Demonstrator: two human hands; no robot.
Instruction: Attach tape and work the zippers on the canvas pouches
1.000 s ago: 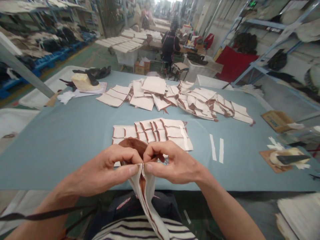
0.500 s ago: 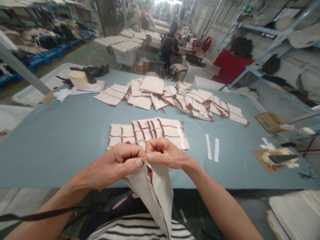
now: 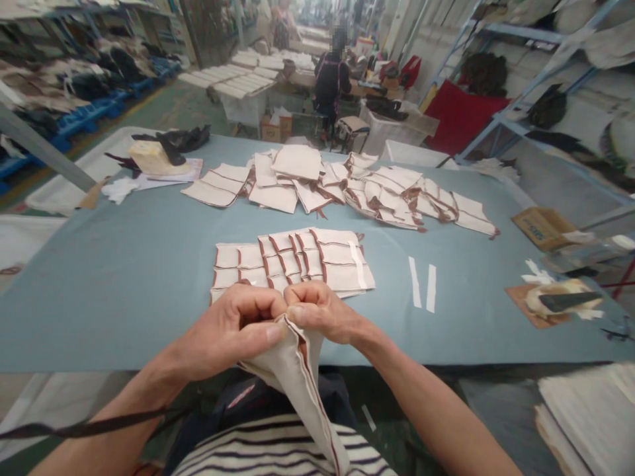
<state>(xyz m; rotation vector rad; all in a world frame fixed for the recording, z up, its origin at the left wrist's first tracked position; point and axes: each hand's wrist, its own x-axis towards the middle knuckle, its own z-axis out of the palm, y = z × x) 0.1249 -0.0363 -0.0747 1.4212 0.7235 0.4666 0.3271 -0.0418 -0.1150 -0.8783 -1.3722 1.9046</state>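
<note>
A cream fabric piece [image 3: 292, 370] with a brown-edged seam hangs from my fingers over the near edge of the table. My left hand [image 3: 248, 324] is closed, pinching its top edge between thumb and curled fingers. Right beside it my right hand [image 3: 322, 311] pinches the same edge, the thumbs almost touching. The cloth's lower end falls against the striped shirt. Just beyond my hands lies an overlapping row of cream panels [image 3: 342, 264] with brown trim, a white strip on its right end.
Blue-grey table [image 3: 124, 284]. At the back lies a heap of cream pieces [image 3: 297, 162]. Two white strips [image 3: 431, 289] lie right of the row. A tape-wrapped tool with a dark blade [image 3: 560, 301] and a cardboard box [image 3: 540, 228] are at the right. A person [image 3: 330, 79] sits beyond.
Both hands still pinch the fabric's top edge. The hanging cloth has folded narrower, its right side turned in, and its lower end has swung slightly right. The camera view has shifted a little.
</note>
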